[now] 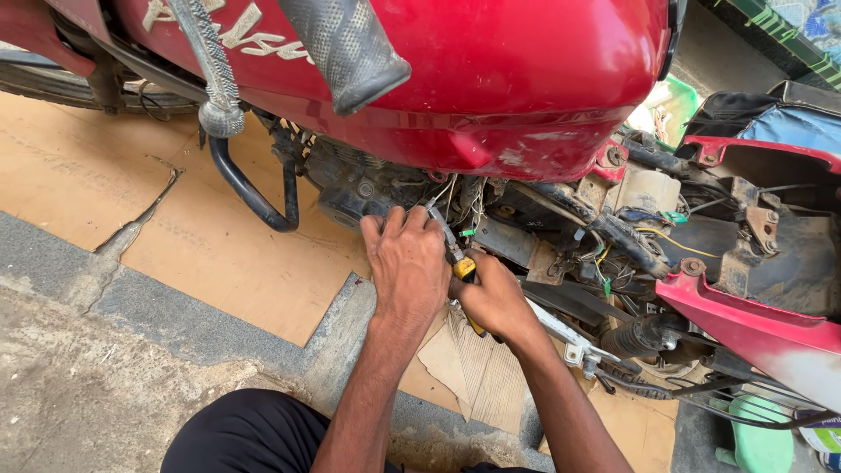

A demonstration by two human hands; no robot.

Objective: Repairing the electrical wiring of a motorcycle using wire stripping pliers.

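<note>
- At the bottom edge, nearest the camera, the person's knee (241,434) in dark cloth, with 2 bare forearms reaching up and away from it.
- Under the forearms, a grey concrete floor (79,385) with flattened brown cardboard sheets (236,263) laid over it.
- The left hand (406,263) is curled, fingers pressed against the engine area under the tank; whether it grips anything there cannot be told.
- The right hand (492,298) is closed around the yellow-and-black handle of a pair of pliers (451,250), whose metal tip points up into the wiring just beside the left hand's fingers.
- Just beyond the hands, the motorcycle's exposed engine (359,188) and a tangle of coloured wires (604,254).
- Above them, the glossy red fuel tank (517,79), with a black handlebar grip (346,48) crossing in front of it.
- To the right, the open frame with red side panels (753,328); a green plastic stool (758,438) sits at the lower right corner.
</note>
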